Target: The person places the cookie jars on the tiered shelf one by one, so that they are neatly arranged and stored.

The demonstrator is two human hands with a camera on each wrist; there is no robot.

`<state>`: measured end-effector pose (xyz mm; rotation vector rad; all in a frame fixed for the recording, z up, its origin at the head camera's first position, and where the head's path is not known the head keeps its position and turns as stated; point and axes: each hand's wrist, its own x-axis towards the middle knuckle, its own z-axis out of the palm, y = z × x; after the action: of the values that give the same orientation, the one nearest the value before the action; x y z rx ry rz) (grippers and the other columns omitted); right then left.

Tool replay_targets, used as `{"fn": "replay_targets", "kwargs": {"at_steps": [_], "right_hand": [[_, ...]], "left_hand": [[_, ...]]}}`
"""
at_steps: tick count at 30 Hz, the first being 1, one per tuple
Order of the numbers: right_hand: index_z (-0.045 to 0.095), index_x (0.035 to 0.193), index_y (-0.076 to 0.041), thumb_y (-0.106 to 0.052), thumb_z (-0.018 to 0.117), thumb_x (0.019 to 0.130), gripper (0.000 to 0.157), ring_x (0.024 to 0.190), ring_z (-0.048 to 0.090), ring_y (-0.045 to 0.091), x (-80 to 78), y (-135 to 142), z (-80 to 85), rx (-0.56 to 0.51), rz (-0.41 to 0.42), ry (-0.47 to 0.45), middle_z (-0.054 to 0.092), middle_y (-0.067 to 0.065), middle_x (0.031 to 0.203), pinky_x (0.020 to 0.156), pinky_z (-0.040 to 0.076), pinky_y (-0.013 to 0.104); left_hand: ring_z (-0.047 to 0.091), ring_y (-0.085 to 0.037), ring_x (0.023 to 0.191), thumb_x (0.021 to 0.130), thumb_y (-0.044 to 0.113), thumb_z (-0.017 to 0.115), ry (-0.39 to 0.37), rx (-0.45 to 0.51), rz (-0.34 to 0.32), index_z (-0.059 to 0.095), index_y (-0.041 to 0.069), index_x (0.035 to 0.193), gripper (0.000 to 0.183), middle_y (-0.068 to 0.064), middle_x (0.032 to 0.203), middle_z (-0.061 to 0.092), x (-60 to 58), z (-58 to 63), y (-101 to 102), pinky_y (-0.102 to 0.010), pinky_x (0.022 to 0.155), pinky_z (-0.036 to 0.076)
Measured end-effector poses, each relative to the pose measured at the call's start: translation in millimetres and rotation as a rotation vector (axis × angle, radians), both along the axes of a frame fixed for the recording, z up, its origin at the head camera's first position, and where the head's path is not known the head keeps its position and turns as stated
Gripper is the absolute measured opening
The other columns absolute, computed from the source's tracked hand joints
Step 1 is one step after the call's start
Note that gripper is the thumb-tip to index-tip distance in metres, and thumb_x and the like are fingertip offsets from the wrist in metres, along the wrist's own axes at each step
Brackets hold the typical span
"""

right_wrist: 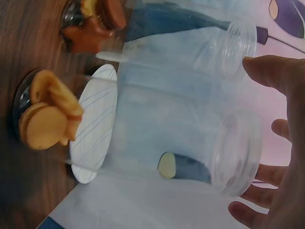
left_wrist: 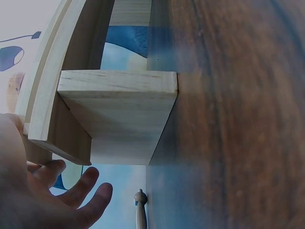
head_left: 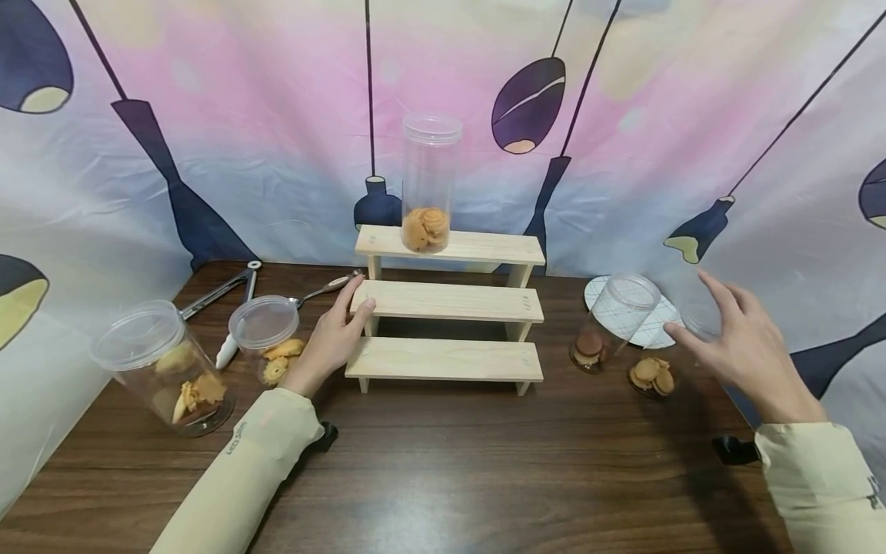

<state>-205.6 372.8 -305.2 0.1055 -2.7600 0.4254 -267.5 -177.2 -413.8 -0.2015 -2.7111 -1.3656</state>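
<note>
L hand (head_left: 331,338) is resting loose on wooden 3-step stand (head_left: 446,300); R hand (head_left: 747,362) is hovering, fingers apart, by cookie jar (right_wrist: 162,131); gripping gently's prob. best.

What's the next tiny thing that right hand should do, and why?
Probably curl its fingers around the closest cookie jar. The right hand is open, with thumb and fingers spread near that jar's top. Another jar stands on the wooden stand's top step, while the two lower steps hold none.
</note>
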Motion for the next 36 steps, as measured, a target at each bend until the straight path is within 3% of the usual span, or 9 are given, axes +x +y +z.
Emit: {"fn": "replay_targets", "kwargs": {"at_steps": [11,20,27,36], "right_hand": [[0.011,0.162,-0.019,-0.053,0.064,0.093,0.093,0.132,0.024,0.064,0.9,12.1,-9.9,-0.054,-0.069,-0.094,0.016,0.04,0.153,0.089,0.027,0.08],[0.015,0.161,-0.017,-0.049,0.061,0.096,0.086,0.118,0.035,0.061,2.5,15.2,-14.7,-0.053,-0.063,-0.093,0.019,0.045,0.147,0.082,0.032,0.079],[0.019,0.16,-0.014,-0.047,0.059,0.098,0.081,0.123,0.028,0.067,1.1,18.6,-21.0,-0.047,-0.065,-0.116,0.017,0.047,0.146,0.083,0.03,0.081],[0.027,0.158,-0.012,-0.047,0.059,0.098,0.076,0.121,0.031,0.063,2.0,20.1,-28.7,-0.044,-0.063,-0.09,0.023,0.043,0.143,0.081,0.032,0.078]], "left_hand": [[0.032,-0.046,0.142,0.099,0.067,0.033,0.006,-0.013,-0.002,0.01,0.044,0.159,0.068,-0.013,0.163,0.023,-0.7,5.5,-0.3,-0.065,0.111,0.029],[0.033,-0.046,0.142,0.1,0.066,0.033,0.003,-0.015,-0.003,0.01,0.045,0.159,0.067,-0.014,0.163,0.024,-0.9,6.2,-0.4,-0.065,0.11,0.029],[0.033,-0.046,0.142,0.1,0.066,0.033,0.004,-0.013,-0.005,0.01,0.044,0.159,0.067,-0.013,0.164,0.023,-0.5,5.1,0.2,-0.065,0.11,0.029],[0.033,-0.046,0.142,0.099,0.067,0.033,-0.006,-0.006,-0.007,0.01,0.044,0.159,0.068,-0.013,0.164,0.023,0.6,3.0,0.2,-0.065,0.11,0.029]]}}
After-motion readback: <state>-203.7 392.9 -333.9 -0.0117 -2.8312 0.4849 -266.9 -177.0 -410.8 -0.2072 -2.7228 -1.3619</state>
